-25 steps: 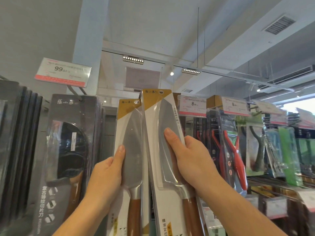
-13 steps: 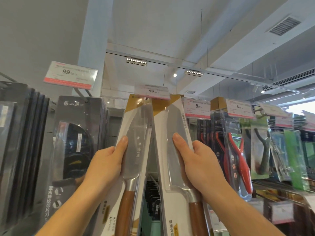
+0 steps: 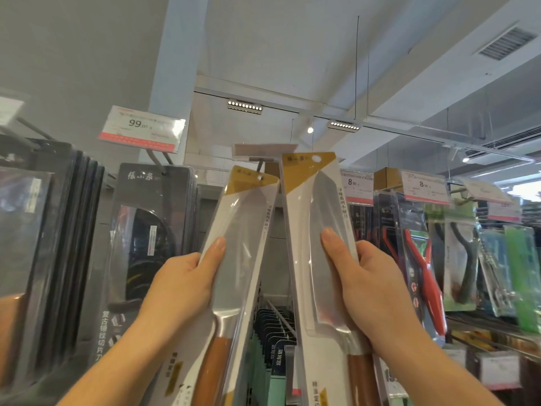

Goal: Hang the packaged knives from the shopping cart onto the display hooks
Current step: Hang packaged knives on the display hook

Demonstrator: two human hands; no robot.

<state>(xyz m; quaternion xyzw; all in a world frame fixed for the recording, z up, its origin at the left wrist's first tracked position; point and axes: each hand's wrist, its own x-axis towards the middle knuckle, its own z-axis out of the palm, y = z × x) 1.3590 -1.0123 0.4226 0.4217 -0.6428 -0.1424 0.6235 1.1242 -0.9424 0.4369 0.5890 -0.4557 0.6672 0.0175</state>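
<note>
The left hand [image 3: 181, 285] grips the left packaged knife [image 3: 240, 244] and the right hand [image 3: 371, 288] the right packaged knife [image 3: 319, 218], thumbs pressed mid-blade, punched card tops held high beside the display hook [image 3: 260, 167], probably to line up the holes.

Left knife pack [image 3: 243, 224] beside right knife pack [image 3: 322, 200], boxed packs [image 3: 146, 230] further left, scissors [image 3: 421, 259] further right.

A price card reading 99.00 [image 3: 140, 131] stands above a row of dark blister packs [image 3: 152, 230] at the rack's left end, while an 8.90 card [image 3: 424, 186] tops red-handled tools [image 3: 423, 273] beside green-backed packs [image 3: 459, 253] at its right, under ceiling strip lights [image 3: 244, 106] and a vent [image 3: 506, 43].
</note>
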